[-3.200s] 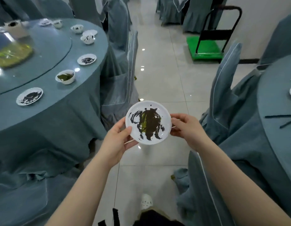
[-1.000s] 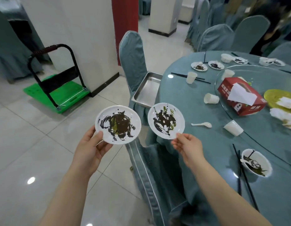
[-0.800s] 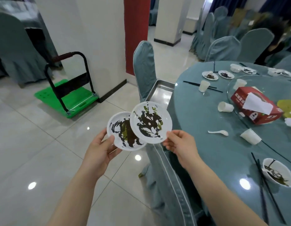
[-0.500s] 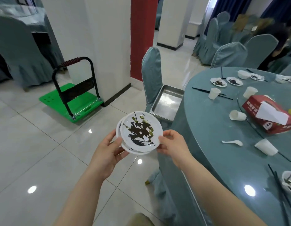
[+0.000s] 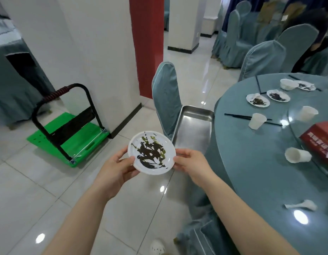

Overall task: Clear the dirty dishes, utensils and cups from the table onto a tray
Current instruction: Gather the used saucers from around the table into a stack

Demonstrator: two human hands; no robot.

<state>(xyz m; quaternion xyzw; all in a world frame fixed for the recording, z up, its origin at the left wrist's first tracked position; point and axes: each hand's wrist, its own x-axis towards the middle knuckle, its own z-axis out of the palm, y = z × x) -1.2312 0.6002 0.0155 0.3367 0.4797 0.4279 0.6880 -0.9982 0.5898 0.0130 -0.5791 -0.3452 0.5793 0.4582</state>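
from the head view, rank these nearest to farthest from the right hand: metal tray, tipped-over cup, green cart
From the right hand:
1. metal tray, just beyond it, on the chair seat beside the table.
2. tipped-over cup, off to its right on the table.
3. green cart, far left on the floor by the wall.

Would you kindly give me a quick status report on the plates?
Left hand and right hand both grip stacked dirty plates. Steel tray on chair seat just ahead, empty. Nothing in between.

One head-worn camera looks forward and down, close over the hands; floor [image 5: 49, 190] lies left, tabletop [image 5: 260, 162] right, chairs far.
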